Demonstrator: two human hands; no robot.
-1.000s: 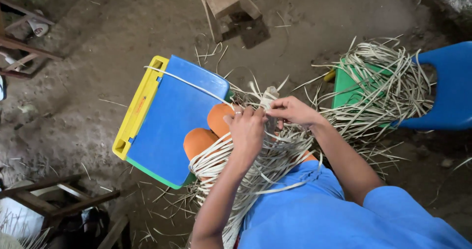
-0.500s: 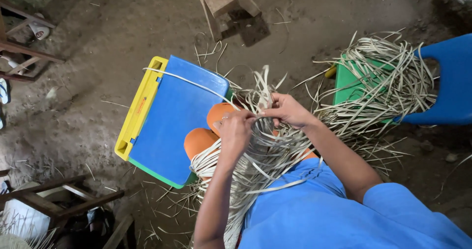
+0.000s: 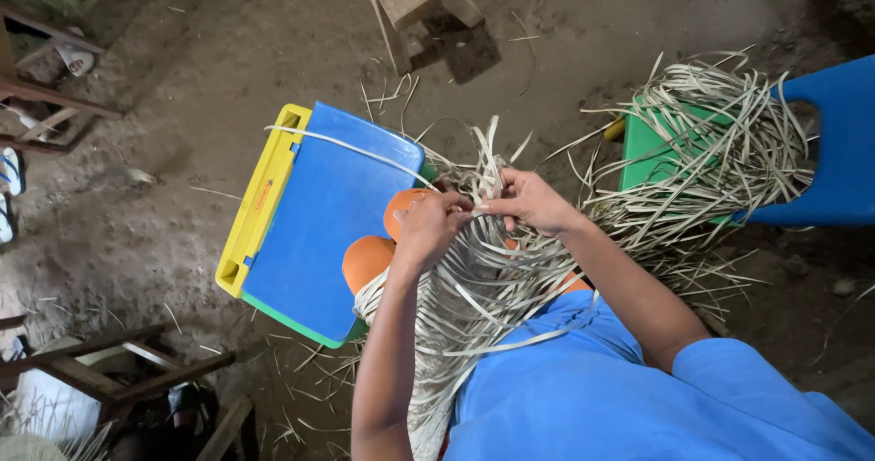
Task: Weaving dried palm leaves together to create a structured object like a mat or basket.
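- The left hand (image 3: 427, 229) was curled shut, pinching pale straw strips (image 3: 483, 288) that lay in a bundle across the lap.
- The right hand (image 3: 529, 201) pinched strip ends just beside it, fingertips nearly touching.
- A blue and yellow plastic stool (image 3: 310, 220) stood beside the knees.
- More strips (image 3: 720, 160) were piled on a green stool (image 3: 643, 156).

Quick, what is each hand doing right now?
Left hand: closed, pinching the pale straw strips lying across the lap.
Right hand: closed, gripping the upright ends of the same strips.
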